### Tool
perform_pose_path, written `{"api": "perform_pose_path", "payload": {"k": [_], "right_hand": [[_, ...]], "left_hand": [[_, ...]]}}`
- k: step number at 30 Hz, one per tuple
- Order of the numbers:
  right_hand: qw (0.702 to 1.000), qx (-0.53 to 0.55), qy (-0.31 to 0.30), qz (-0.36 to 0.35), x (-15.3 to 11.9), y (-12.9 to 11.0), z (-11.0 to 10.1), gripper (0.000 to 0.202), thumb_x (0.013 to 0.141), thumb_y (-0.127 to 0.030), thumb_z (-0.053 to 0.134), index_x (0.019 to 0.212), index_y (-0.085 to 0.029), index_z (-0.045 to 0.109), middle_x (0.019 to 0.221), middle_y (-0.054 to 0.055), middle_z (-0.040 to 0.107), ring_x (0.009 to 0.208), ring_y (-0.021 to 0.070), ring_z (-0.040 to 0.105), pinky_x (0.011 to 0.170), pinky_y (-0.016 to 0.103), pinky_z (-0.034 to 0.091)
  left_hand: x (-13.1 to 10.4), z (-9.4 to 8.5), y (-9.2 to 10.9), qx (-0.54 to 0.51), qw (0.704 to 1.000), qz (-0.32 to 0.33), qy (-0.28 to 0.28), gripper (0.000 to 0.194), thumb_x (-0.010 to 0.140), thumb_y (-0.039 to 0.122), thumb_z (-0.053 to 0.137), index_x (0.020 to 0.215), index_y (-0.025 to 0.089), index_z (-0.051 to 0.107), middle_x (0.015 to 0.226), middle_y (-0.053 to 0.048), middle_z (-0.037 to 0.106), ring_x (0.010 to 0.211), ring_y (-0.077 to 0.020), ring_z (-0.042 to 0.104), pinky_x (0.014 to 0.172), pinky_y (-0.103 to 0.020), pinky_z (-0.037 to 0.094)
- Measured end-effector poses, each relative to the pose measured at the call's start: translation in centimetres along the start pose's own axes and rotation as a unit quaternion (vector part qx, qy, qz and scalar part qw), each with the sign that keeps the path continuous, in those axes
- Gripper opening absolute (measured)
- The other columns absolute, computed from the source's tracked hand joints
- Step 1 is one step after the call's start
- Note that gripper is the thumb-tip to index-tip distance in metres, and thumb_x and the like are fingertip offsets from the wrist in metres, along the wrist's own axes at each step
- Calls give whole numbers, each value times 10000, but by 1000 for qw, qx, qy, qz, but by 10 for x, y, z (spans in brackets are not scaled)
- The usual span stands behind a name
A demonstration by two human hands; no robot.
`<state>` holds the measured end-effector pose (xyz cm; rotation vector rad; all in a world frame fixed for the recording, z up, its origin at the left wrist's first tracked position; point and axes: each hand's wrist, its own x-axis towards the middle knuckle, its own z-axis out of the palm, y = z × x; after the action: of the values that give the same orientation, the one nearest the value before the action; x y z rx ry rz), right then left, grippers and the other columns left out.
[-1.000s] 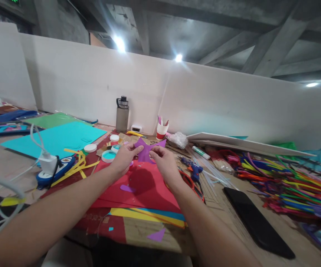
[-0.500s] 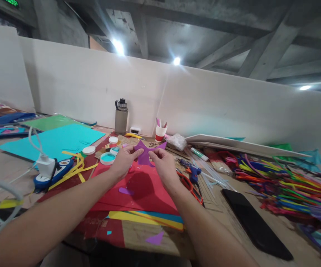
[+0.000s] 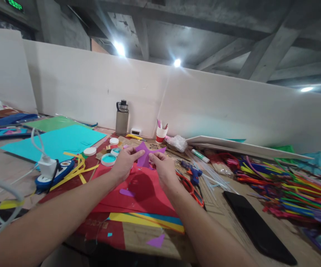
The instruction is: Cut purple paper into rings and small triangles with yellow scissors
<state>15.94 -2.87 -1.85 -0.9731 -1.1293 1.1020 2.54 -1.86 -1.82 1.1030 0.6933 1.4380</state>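
Between my two hands is a purple paper cutout with pointed corners, held up over red paper sheets. My left hand pinches its left side between thumb and fingers. On the other side my right hand grips the right part the same way; its fingertips hide some of the edge. A small purple paper strip lies on the red sheets below. Yellow and blue sheets stick out from under the red ones, and a purple scrap rests near the table's front edge.
Orange-handled scissors and a blue glue gun lie right of my right hand. A black phone and many pipe cleaners are farther right. Paint jars, yellow strips and a power strip sit left; a bottle stands behind.
The purple cutout has turned and tilted slightly between my fingers, its right point now lower. Both hands keep their pinch. The whole view has shifted a little.
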Motion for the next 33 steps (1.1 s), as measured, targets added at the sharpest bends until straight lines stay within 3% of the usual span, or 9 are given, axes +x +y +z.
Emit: {"api": "perform_pose_path", "payload": {"k": [4,9,23,25,28,31,33], "right_hand": [[1000,16,-3,10,0,0,1,268,586,-407,718,587,-177,580,544,-30,527,527,102,435,535,247,326],[999,27,-8,14,1,2,2,276,592,-398,729,571,-179,562,546,-33,518,532,98,428,556,247,322],[999,26,-33,7,3,7,0,258,609,-402,718,609,-193,568,571,-41,502,557,107,412,567,256,296],[999,25,-34,5,3,7,-1,249,615,-393,711,611,-190,568,573,-41,503,559,106,412,573,256,300],[999,23,-33,4,3,7,0,241,628,-387,699,610,-188,564,569,-39,508,553,105,409,577,257,305],[999,22,-33,1,1,4,1,225,647,-372,686,612,-188,561,563,-41,503,551,105,408,576,255,310],[999,20,-34,-5,-1,2,1,204,656,-355,682,617,-189,568,564,-45,497,553,103,401,579,251,313]], "left_hand": [[-2,0,3,43,999,20,17,246,652,344,786,774,156,687,706,-10,693,603,-128,599,609,-259,475],[-6,0,12,199,974,103,31,197,714,332,727,668,156,650,631,13,635,590,-114,539,579,-240,425],[-13,-1,16,358,903,238,5,148,789,302,654,767,168,713,748,-29,697,688,-147,590,648,-264,445],[-13,-1,16,348,908,231,13,140,779,300,664,752,170,710,734,-24,694,684,-146,589,644,-263,445],[-10,0,16,288,942,172,32,158,741,315,700,693,166,684,676,-7,671,646,-136,580,621,-256,445],[-6,1,13,153,985,74,31,189,694,333,743,683,158,671,641,0,660,581,-124,573,590,-256,460],[-3,2,10,45,998,18,27,210,647,321,782,717,153,677,651,-1,671,554,-116,577,584,-258,477]]}}
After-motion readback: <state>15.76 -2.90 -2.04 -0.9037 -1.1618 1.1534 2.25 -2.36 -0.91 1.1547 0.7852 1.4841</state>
